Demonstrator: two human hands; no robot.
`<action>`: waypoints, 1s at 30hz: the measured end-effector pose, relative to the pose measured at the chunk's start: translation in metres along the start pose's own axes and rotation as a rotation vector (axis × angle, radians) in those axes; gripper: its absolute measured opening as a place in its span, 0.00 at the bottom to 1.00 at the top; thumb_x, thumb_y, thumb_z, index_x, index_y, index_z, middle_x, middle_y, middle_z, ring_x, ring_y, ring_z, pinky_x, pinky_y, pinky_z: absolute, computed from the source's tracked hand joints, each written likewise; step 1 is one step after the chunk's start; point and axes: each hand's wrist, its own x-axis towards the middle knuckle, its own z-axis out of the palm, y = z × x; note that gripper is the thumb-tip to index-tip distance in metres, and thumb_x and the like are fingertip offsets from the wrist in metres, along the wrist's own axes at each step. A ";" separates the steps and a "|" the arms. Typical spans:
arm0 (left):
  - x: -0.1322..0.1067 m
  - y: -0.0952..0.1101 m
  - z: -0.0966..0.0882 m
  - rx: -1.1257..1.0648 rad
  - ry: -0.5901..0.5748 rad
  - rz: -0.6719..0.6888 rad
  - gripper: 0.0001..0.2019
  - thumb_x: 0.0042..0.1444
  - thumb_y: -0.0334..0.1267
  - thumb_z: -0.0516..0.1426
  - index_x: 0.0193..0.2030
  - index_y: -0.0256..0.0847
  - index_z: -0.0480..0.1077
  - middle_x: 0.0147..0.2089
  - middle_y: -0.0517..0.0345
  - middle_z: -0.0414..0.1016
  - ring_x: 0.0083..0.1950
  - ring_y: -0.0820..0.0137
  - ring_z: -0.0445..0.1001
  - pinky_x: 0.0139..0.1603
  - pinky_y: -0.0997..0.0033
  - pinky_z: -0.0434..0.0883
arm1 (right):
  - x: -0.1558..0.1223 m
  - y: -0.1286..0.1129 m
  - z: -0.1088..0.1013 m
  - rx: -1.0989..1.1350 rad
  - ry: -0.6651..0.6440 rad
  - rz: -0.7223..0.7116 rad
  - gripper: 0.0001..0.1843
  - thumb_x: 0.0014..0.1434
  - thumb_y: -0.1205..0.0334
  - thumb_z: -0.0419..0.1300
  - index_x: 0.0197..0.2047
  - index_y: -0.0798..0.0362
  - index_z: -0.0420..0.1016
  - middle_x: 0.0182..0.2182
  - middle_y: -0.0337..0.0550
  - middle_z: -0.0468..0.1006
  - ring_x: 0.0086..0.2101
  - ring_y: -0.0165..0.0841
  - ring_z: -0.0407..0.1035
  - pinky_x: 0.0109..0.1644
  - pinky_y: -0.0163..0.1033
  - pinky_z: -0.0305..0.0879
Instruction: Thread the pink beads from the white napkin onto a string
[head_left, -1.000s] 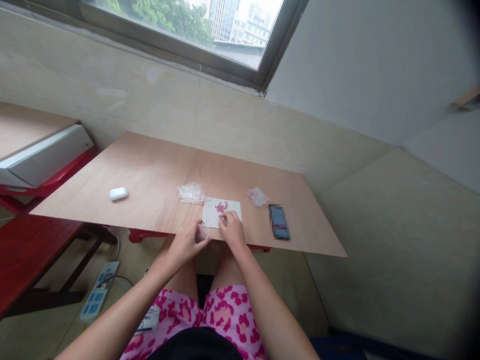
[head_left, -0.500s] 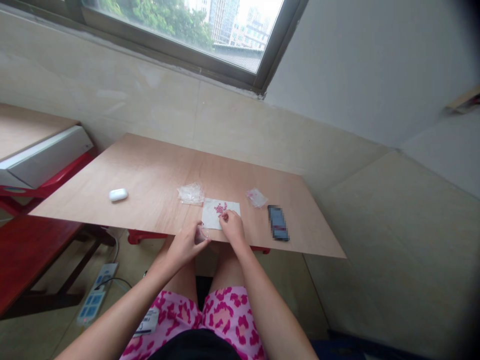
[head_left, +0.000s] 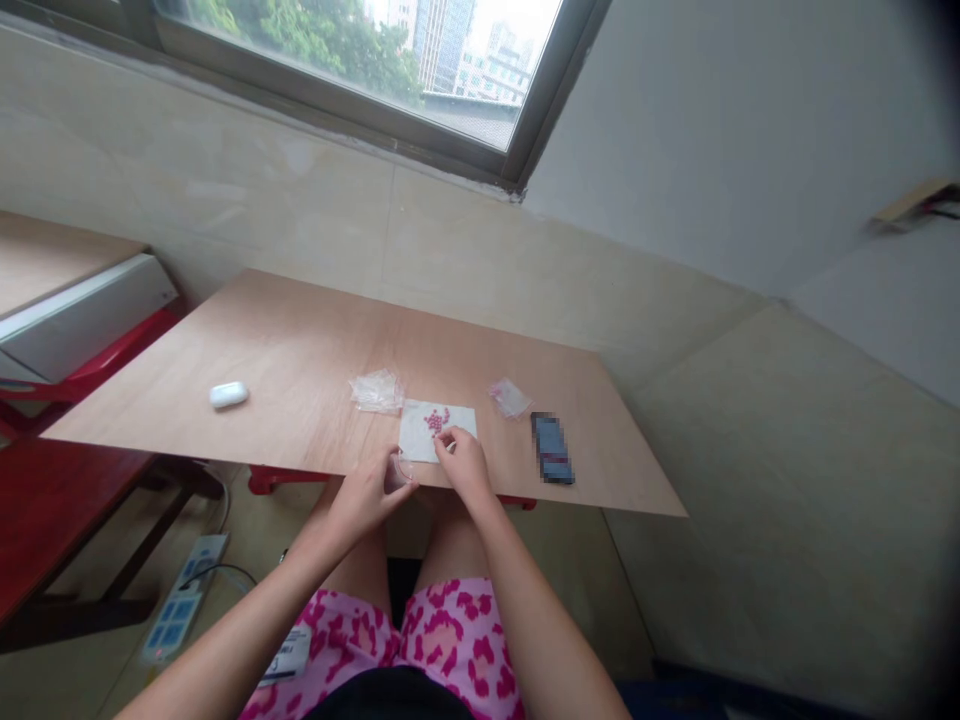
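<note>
View shifted right; earbud case (head_left: 229, 395) and phone (head_left: 553, 448) flank the pink beads (head_left: 436, 421).

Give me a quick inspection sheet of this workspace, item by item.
Surface: plywood tabletop, flat, with things lying on it.
Job's things: pink beads in a cluster on a white paper sheet; thin clear loop at the sheet's near edge.
Clutter: clear plastic bag, small bag with pink contents, phone, white earbud case.
Grippers: left hand holds the loop; right hand sits beside the beads, grip unclear.
Cables: power strip on the floor, with a dark cable.
Surroundings: window, red bench left of the tabletop.
</note>
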 end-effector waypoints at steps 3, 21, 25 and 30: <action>0.000 0.001 -0.001 0.000 0.008 0.001 0.29 0.60 0.51 0.63 0.64 0.40 0.66 0.50 0.46 0.80 0.48 0.52 0.80 0.48 0.57 0.73 | 0.012 0.009 0.009 -0.159 0.010 0.023 0.04 0.61 0.62 0.62 0.37 0.51 0.78 0.38 0.46 0.82 0.39 0.38 0.75 0.45 0.37 0.66; 0.001 0.009 -0.006 -0.040 -0.034 -0.032 0.26 0.61 0.48 0.62 0.63 0.42 0.65 0.50 0.46 0.80 0.49 0.52 0.81 0.47 0.59 0.74 | -0.031 -0.037 -0.003 0.325 -0.199 -0.138 0.09 0.65 0.56 0.62 0.41 0.50 0.83 0.36 0.42 0.82 0.33 0.34 0.73 0.39 0.37 0.69; 0.000 0.008 -0.004 -0.090 -0.034 -0.022 0.26 0.60 0.44 0.62 0.63 0.42 0.66 0.50 0.46 0.80 0.49 0.53 0.80 0.47 0.59 0.73 | -0.042 -0.040 -0.004 0.303 -0.274 -0.165 0.06 0.63 0.58 0.65 0.40 0.48 0.84 0.42 0.44 0.78 0.38 0.34 0.75 0.46 0.38 0.72; 0.000 0.010 -0.006 -0.207 -0.038 -0.044 0.35 0.55 0.46 0.67 0.67 0.42 0.62 0.47 0.51 0.78 0.43 0.59 0.79 0.45 0.61 0.73 | -0.038 -0.038 -0.019 0.389 -0.278 -0.164 0.07 0.64 0.59 0.62 0.37 0.51 0.81 0.40 0.44 0.80 0.38 0.34 0.75 0.42 0.37 0.72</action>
